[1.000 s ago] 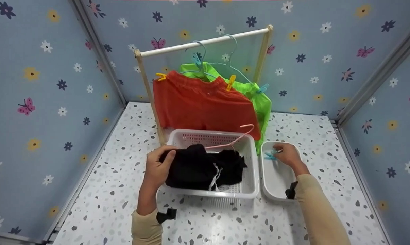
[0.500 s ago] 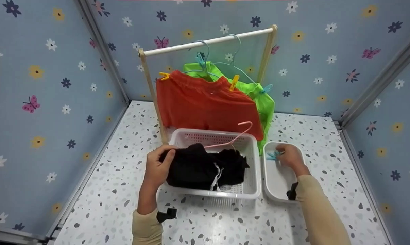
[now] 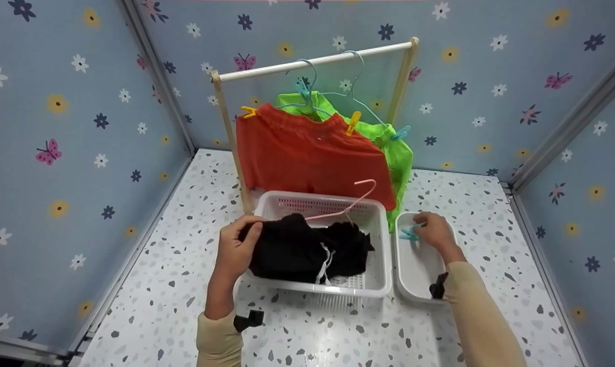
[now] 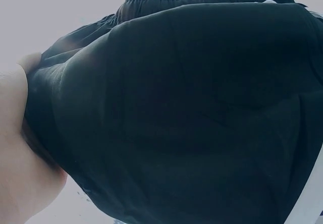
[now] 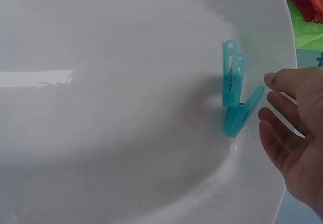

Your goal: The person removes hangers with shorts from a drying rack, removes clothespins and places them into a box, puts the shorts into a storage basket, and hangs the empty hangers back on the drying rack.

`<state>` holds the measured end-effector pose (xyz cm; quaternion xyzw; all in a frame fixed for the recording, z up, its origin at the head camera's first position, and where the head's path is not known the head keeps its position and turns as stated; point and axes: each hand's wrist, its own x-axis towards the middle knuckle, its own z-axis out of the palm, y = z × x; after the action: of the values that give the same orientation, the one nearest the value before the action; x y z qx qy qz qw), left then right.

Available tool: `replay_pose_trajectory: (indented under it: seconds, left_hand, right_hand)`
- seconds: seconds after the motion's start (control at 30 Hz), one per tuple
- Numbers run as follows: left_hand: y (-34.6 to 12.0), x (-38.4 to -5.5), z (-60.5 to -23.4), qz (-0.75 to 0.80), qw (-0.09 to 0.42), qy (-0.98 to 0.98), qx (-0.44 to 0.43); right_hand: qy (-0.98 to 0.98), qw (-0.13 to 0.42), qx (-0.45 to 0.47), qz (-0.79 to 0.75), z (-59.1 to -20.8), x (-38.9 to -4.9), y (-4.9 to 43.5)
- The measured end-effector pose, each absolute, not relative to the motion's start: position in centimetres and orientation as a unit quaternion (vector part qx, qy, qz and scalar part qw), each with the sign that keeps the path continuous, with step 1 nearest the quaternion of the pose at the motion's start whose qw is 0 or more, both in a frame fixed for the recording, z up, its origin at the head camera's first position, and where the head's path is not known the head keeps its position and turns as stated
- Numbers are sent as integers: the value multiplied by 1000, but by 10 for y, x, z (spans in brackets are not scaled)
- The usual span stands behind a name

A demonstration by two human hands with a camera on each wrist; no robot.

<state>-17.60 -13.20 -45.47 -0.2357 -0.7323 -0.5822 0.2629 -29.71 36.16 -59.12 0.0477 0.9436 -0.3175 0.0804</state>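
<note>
In the head view, my left hand (image 3: 237,247) pinches the left edge of black shorts (image 3: 287,252), thumb in front. The shorts, with a gathered waistband and a white drawstring (image 3: 325,263), lie bunched in a white basket (image 3: 333,292). The left wrist view is mostly filled by the black cloth (image 4: 192,98). At the far end of a white tray (image 3: 419,270), my right hand (image 3: 435,234) hovers with loosely bent fingers. Beside its fingertips lie two teal clothespins, one upright in the right wrist view (image 5: 232,72), the other clothespin slanted (image 5: 244,114); the fingers hold neither.
A pink hanger (image 3: 348,208) sticks up from the basket. Behind stands a rack with a white rod (image 3: 317,61), where red shorts (image 3: 312,153) and a green garment (image 3: 399,158) hang from hangers with clothespins. Flowered panels (image 3: 83,178) enclose the speckled table (image 3: 307,326).
The head view has shifted slightly, so the scene sits a little further right. My left hand keeps its hold on the shorts; the right stays over the tray with only slight finger movement.
</note>
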Motion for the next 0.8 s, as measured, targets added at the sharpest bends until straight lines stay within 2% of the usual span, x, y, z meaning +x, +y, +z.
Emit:
replay_pose_trajectory:
  seconds: [0.1,0.33,0.47,0.63,0.8]
  left_hand:
    - [-132,-177,-455,-587,264,-729,-232]
    - [-134,-178,-458,-585,269,-731,-224]
    - [-137,-177,-461,-569,281,-740,-224]
    - [-143,-182,-471,-536,294,-755,-237]
    - [-151,-192,-491,-486,305,-786,-229]
  right_hand:
    - [946,48,29,-320,-585,-299,357]
    - [936,-79,-38,-342,-567,-297,338]
    - [920,-121,-81,-365,-554,-294,320]
    - [909,-132,-129,-374,-538,-289,294]
    - [902,-96,-185,-379,-526,-278,265]
